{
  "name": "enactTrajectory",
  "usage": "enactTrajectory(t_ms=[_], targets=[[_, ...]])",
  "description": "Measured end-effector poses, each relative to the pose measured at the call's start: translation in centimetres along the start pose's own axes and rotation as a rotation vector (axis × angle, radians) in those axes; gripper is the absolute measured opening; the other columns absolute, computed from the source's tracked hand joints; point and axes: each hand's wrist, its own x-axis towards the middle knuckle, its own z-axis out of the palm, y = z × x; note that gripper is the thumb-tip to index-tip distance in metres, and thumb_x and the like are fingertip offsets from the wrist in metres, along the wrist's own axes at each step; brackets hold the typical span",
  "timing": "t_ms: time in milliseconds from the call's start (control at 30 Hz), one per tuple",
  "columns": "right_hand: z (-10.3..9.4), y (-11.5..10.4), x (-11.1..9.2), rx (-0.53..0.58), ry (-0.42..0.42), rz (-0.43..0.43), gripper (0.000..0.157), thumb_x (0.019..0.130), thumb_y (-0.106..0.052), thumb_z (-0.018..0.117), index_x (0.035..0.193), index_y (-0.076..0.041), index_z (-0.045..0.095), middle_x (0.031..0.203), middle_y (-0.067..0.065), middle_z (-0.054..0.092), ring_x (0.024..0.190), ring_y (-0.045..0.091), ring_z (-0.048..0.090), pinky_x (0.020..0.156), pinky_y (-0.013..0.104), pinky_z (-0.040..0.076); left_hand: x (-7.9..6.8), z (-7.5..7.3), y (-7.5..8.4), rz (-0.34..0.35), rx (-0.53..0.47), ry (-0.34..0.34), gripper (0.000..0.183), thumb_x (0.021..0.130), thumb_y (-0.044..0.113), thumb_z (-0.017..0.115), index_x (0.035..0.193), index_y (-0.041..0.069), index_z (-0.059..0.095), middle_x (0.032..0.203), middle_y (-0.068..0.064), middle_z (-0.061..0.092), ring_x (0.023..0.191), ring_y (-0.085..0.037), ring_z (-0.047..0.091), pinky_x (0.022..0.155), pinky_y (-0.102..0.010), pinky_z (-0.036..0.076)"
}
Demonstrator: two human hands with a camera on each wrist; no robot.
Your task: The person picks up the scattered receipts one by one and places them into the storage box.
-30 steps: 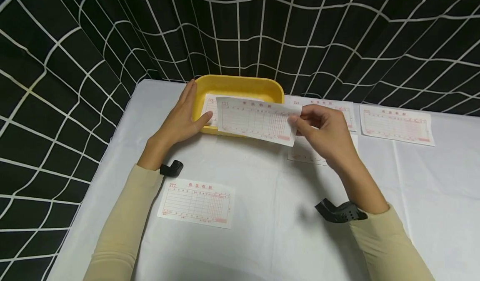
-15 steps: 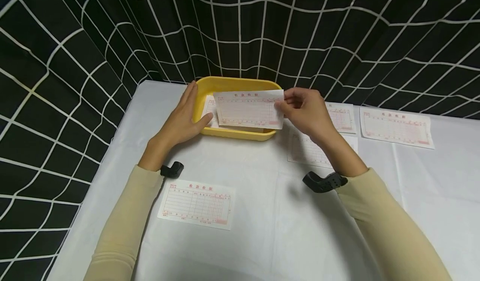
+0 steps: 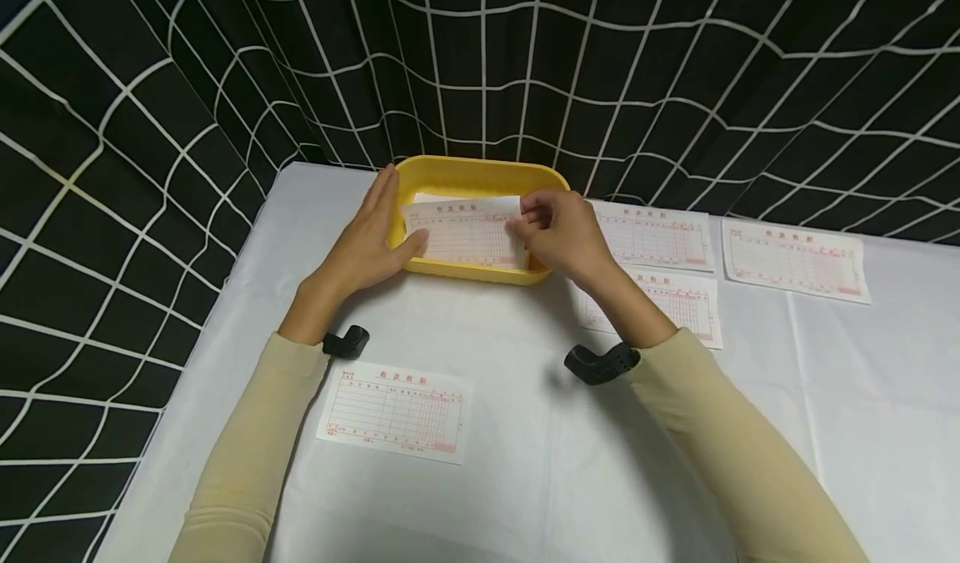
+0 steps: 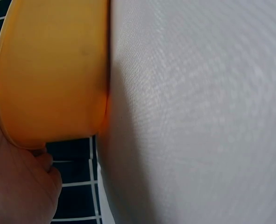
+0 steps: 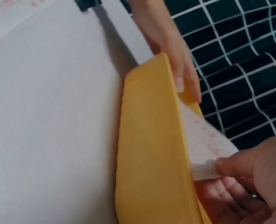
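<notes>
A yellow plastic tray stands at the back of the white table. My left hand holds its left end, with the thumb over the front rim and the fingers along the end. My right hand pinches the right edge of a white receipt slip with red print, between thumb and fingers. This slip lies tilted over the tray's inside, its lower edge behind the front rim. In the right wrist view, the slip slants down into the tray. Other white paper shows behind it in the tray.
One receipt slip lies in front of the tray, near the left forearm. To the right lie a back slip, a nearer slip partly under the right wrist, and a far-right slip. A black cloth with white grid lines hangs behind.
My right hand has moved left with the receipt slip and lowered it from in front of the tray into it. The left hand has stayed on the tray's end.
</notes>
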Motion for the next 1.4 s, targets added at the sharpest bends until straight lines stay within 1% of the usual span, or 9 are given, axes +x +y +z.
enactTrajectory(t_ms=[100, 233, 333, 500, 633, 967, 1100, 1300, 1400], targets=[[0.3, 0.0, 0.0, -0.038, 0.003, -0.028, 0.026, 0.096, -0.012, 0.072, 0.114, 0.007, 0.072, 0.102, 0.022, 0.076, 0.091, 0.028, 0.071, 0.079, 0.024, 0.054, 0.0, 0.0, 0.0, -0.001, 0.002, -0.003, 0.099, 0.101, 0.052, 0.057, 0.171, 0.009, 0.003, 0.182, -0.004, -0.002, 0.168, -0.025, 0.011, 0.135, -0.049, 0.021], [0.1, -0.2, -0.5, -0.090, 0.019, -0.074, 0.029, 0.097, -0.015, 0.070, 0.117, 0.006, 0.074, 0.105, 0.021, 0.078, 0.096, 0.032, 0.077, 0.089, 0.040, 0.060, 0.0, 0.0, 0.0, 0.003, 0.001, -0.002, 0.098, 0.101, 0.052, 0.057, 0.171, 0.010, 0.003, 0.182, -0.004, -0.003, 0.168, -0.024, 0.011, 0.135, -0.049, 0.021], [0.0, -0.2, -0.9, -0.119, 0.043, -0.102, 0.031, 0.098, -0.015, 0.068, 0.120, 0.006, 0.073, 0.107, 0.022, 0.079, 0.098, 0.034, 0.078, 0.092, 0.046, 0.062, 0.0, -0.1, -0.1, 0.010, -0.001, 0.001, 0.098, 0.101, 0.052, 0.057, 0.171, 0.009, 0.004, 0.181, -0.004, -0.002, 0.168, -0.024, 0.011, 0.135, -0.049, 0.021], [0.0, -0.4, -2.0, -0.123, 0.066, -0.128, 0.033, 0.099, -0.016, 0.068, 0.123, 0.006, 0.071, 0.111, 0.023, 0.077, 0.103, 0.035, 0.076, 0.091, 0.047, 0.064, 0.0, 0.0, -0.2, 0.014, -0.006, 0.002, 0.099, 0.101, 0.052, 0.057, 0.171, 0.009, 0.003, 0.181, -0.004, -0.002, 0.168, -0.024, 0.011, 0.135, -0.048, 0.021], [0.3, -0.7, -3.2, -0.107, 0.075, -0.164, 0.032, 0.098, -0.015, 0.069, 0.124, 0.004, 0.072, 0.115, 0.022, 0.076, 0.106, 0.035, 0.074, 0.094, 0.048, 0.063, -0.1, 0.0, -0.2, 0.006, -0.005, 0.001, 0.098, 0.101, 0.052, 0.057, 0.171, 0.010, 0.003, 0.182, -0.003, -0.002, 0.168, -0.024, 0.011, 0.135, -0.048, 0.022], [2.1, -1.6, -7.5, -0.072, 0.122, -0.299, 0.029, 0.095, -0.013, 0.075, 0.122, -0.001, 0.075, 0.118, 0.016, 0.076, 0.108, 0.032, 0.072, 0.096, 0.046, 0.059, 0.0, 0.0, -0.1, 0.012, 0.007, -0.001, 0.099, 0.101, 0.052, 0.057, 0.171, 0.008, 0.004, 0.181, -0.006, -0.001, 0.168, -0.025, 0.011, 0.135, -0.048, 0.021], [3.1, -1.7, -9.5, -0.059, 0.095, -0.309, 0.032, 0.095, -0.016, 0.077, 0.124, -0.004, 0.074, 0.121, 0.011, 0.076, 0.112, 0.029, 0.071, 0.101, 0.046, 0.057, 0.1, 0.0, 0.0, 0.018, 0.010, 0.000, 0.099, 0.101, 0.052, 0.057, 0.171, 0.008, 0.003, 0.181, -0.007, -0.001, 0.168, -0.025, 0.010, 0.135, -0.048, 0.021], [5.1, -1.1, -12.3, -0.070, 0.043, -0.313, 0.037, 0.096, -0.021, 0.078, 0.129, -0.007, 0.071, 0.130, 0.006, 0.073, 0.128, 0.024, 0.067, 0.111, 0.045, 0.053, 0.1, 0.0, -0.1, 0.010, 0.019, -0.004, 0.099, 0.101, 0.052, 0.056, 0.171, 0.009, 0.002, 0.181, -0.006, -0.002, 0.169, -0.024, 0.009, 0.136, -0.049, 0.020], [6.3, -0.7, -13.4, -0.084, 0.019, -0.294, 0.037, 0.095, -0.022, 0.079, 0.128, -0.007, 0.071, 0.129, 0.005, 0.073, 0.128, 0.023, 0.067, 0.111, 0.045, 0.053, 0.0, -0.1, 0.0, 0.004, 0.019, -0.007, 0.099, 0.101, 0.053, 0.056, 0.171, 0.009, 0.002, 0.181, -0.006, -0.002, 0.169, -0.025, 0.009, 0.136, -0.049, 0.020]])
